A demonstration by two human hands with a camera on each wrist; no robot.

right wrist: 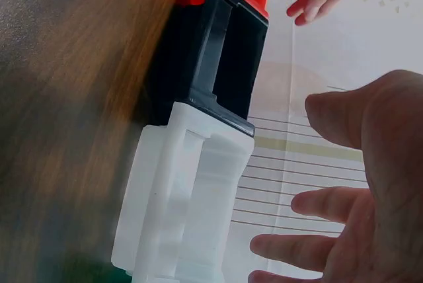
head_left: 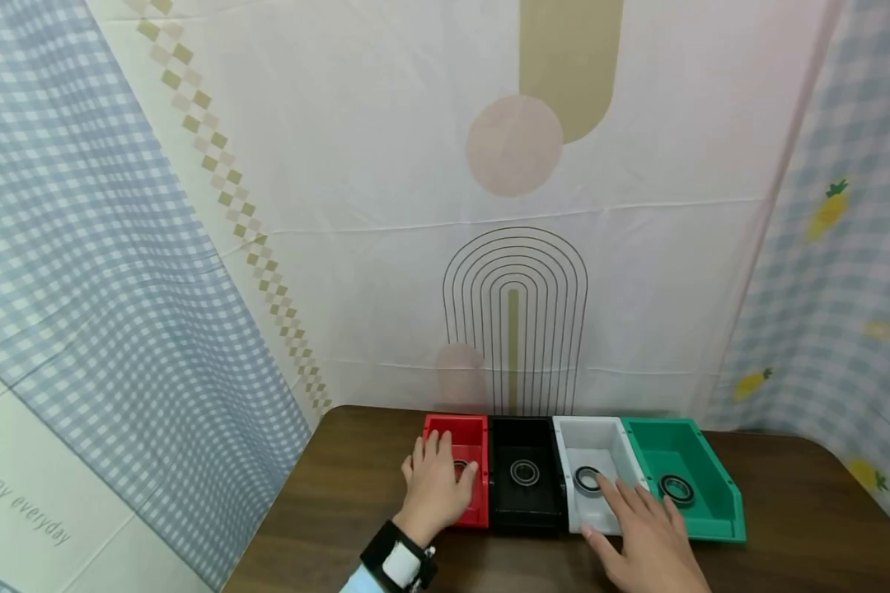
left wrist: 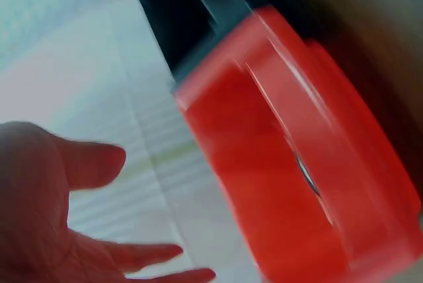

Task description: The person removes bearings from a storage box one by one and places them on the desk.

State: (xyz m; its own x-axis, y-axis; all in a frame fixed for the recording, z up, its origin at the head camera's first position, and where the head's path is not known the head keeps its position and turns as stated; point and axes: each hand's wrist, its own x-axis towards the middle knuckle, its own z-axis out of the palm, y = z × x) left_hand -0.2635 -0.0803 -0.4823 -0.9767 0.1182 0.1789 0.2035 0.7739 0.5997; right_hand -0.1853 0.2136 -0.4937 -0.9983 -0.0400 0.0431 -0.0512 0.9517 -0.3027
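My left hand, fingers spread and holding nothing, hovers over the red bin. It partly covers a ring-shaped bearing in that bin; the left wrist view shows only a sliver of its metal edge. My right hand reaches above the front of the white bin, with fingers extended and nothing in its grasp. One bearing lies in the white bin, close to my right fingertips in the head view. Another bearing is inside the green bin, right of that hand.
Between the red and white bins stands a black bin with a bearing in it. All the bins stand side by side on a brown wooden table. A patterned white cloth hangs behind, with checked cloth at the sides.
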